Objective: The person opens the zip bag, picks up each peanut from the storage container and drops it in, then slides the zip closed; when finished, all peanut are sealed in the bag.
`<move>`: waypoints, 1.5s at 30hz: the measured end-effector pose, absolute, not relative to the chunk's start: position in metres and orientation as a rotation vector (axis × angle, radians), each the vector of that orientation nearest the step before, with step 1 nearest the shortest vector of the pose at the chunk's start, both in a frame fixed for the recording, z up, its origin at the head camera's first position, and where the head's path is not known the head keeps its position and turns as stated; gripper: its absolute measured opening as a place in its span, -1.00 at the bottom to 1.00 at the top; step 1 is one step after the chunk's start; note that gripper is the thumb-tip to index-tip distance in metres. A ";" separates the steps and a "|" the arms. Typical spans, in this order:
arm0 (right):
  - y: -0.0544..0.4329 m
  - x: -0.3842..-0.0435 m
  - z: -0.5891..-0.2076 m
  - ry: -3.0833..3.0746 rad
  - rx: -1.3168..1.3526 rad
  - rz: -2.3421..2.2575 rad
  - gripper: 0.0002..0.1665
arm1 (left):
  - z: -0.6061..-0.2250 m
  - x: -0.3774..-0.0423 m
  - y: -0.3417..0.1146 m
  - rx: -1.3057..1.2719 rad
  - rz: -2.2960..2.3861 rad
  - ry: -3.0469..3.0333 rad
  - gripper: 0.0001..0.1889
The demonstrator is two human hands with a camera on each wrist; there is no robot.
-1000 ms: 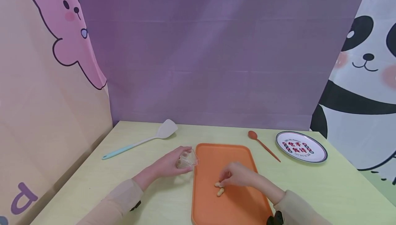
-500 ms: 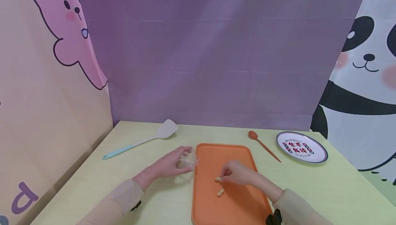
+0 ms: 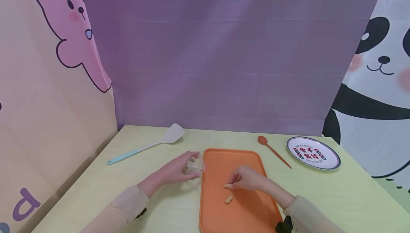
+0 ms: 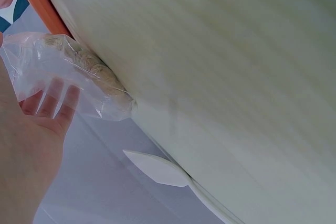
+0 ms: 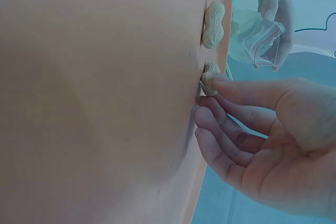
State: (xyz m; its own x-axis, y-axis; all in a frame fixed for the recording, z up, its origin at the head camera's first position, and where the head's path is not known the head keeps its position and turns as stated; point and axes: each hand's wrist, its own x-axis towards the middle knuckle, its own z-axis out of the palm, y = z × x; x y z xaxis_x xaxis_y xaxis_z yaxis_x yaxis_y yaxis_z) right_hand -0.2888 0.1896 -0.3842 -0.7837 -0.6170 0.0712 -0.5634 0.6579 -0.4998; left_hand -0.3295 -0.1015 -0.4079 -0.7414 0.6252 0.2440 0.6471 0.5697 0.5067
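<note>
My left hand point(image 3: 176, 169) holds a clear zip bag point(image 3: 196, 164) beside the left edge of the orange tray point(image 3: 234, 159). In the left wrist view, tan peanuts point(image 4: 97, 69) show through the plastic at the bag's bottom. Over the tray, my right hand point(image 3: 249, 179) pinches a peanut point(image 5: 209, 77) between thumb and index finger, low against the tray surface. A second peanut point(image 3: 229, 199) lies loose on the tray, slightly nearer the front. The right wrist view shows the bag's zip mouth point(image 5: 265, 43) parted and facing the tray.
A white spatula point(image 3: 173, 134) with a pale blue handle lies at the back left. Behind the tray's right side lies an orange spoon point(image 3: 262, 140). Farther right is a white plate point(image 3: 314, 153) with a dark rim and red print. A purple cloth point(image 3: 217, 55) hangs behind the table.
The pinched peanut has shifted slightly toward the back of the tray with my right hand, widening its gap from the loose one. My left hand and the bag stay put.
</note>
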 end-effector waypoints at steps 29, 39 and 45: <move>0.180 -0.291 -0.374 2.830 -0.911 -0.888 -0.85 | -0.404 -0.325 -0.102 -1.089 -0.916 -2.774 -0.23; 0.157 -0.296 -0.367 2.884 -0.808 -0.978 -0.86 | -0.404 -0.327 -0.102 -1.086 -0.901 -2.779 -0.23; 0.143 -0.299 -0.366 2.942 -0.840 -0.964 -0.90 | -0.404 -0.327 -0.102 -1.092 -0.893 -2.766 -0.23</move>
State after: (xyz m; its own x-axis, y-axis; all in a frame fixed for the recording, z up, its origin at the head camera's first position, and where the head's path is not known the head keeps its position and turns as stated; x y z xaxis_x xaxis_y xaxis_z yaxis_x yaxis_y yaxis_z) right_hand -0.2995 0.1428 -0.3658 -0.8609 -0.4599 0.2176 -0.4995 0.6826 -0.5335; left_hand -0.3269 -0.1019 -0.4040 -0.7522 0.6156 0.2350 0.6367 0.5874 0.4996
